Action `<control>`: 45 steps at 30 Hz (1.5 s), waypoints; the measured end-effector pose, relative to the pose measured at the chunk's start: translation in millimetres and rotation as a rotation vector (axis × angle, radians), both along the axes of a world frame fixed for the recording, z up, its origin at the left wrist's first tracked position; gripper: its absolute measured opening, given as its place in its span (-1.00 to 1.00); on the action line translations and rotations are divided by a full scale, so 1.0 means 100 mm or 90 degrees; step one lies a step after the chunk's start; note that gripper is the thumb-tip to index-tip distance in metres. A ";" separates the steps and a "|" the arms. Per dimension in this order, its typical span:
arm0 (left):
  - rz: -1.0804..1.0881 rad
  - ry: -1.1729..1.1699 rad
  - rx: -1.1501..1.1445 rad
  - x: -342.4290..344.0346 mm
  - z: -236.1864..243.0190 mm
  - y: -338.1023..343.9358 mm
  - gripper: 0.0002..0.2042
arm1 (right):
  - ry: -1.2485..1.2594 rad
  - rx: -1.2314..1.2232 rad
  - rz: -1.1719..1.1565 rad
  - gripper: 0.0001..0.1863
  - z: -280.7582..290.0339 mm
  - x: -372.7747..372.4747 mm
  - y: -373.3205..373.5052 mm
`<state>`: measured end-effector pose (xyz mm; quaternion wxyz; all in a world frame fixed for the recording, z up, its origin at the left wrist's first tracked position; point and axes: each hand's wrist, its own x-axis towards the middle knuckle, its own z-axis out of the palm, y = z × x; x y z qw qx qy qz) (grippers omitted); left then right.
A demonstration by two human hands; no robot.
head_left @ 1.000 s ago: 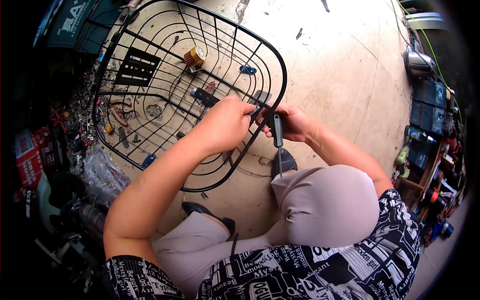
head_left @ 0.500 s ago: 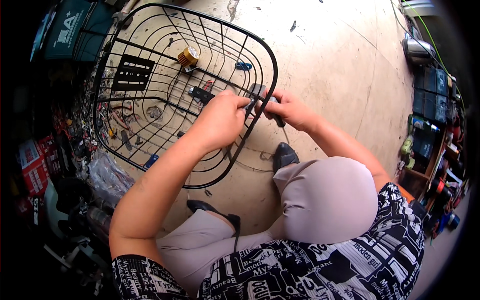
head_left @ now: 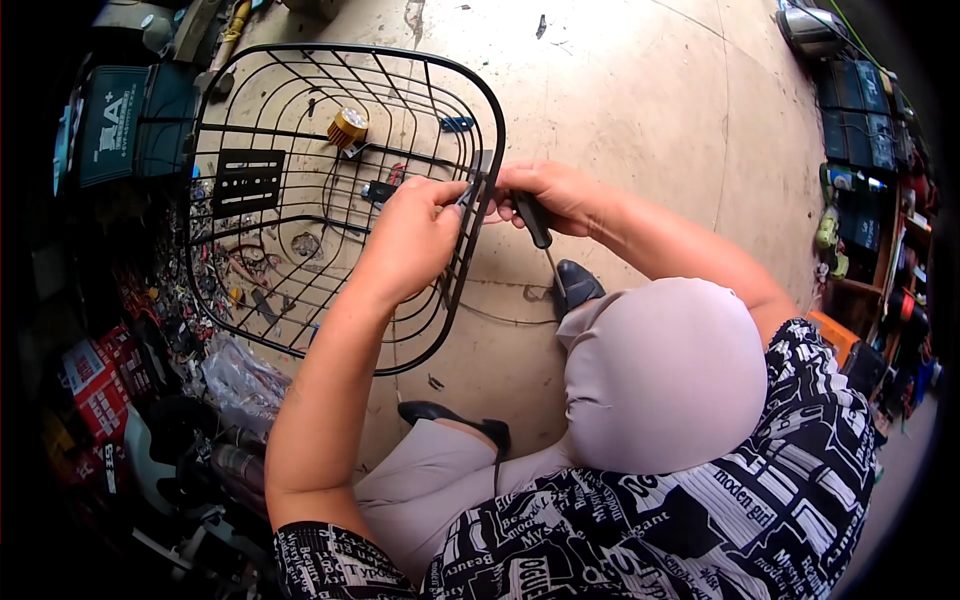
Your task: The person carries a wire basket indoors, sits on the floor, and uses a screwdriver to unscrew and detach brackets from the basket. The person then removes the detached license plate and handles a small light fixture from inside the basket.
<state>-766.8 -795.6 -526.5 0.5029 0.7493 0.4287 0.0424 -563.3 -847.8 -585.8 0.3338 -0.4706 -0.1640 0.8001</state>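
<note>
A black wire basket (head_left: 500,110) leans open side toward me, with a flat slotted black plate (head_left: 249,182) on its mesh. At its right rim my left hand (head_left: 412,235) is closed, fingertips pinched around a small part I cannot make out. My right hand (head_left: 560,195) is closed on a screwdriver (head_left: 532,218), black handle in the palm and thin shaft pointing down toward my shoe. Its fingertips reach the rim beside the left ones. A small grey metal piece (head_left: 484,162) shows at the rim above the fingers.
Through the mesh show a gold lamp (head_left: 349,128), a blue item (head_left: 456,124) and a dark tool-like piece (head_left: 378,191). Scattered small parts and a clear plastic bag (head_left: 242,378) lie at left. Dark green boxes (head_left: 125,120) stand at far left; a cluttered shelf (head_left: 880,250) lines the right.
Basket and both hands sit farther left in the picture. My right hand has turned, so the screwdriver's handle shows more fully below the fingers. The left hand keeps its pinch at the rim.
</note>
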 end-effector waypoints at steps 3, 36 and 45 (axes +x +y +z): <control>0.013 -0.006 -0.018 -0.01 -0.01 0.00 -0.71 | -0.094 0.064 0.015 -0.81 0.02 0.00 -0.02; 0.226 -0.068 -0.105 -0.03 -0.11 -0.04 -0.68 | -0.017 -0.056 -0.042 -0.77 0.09 -0.06 -0.03; 0.236 -0.094 -0.117 0.04 -0.26 0.02 -0.80 | 0.006 -0.087 -0.060 -0.72 0.09 -0.10 -0.02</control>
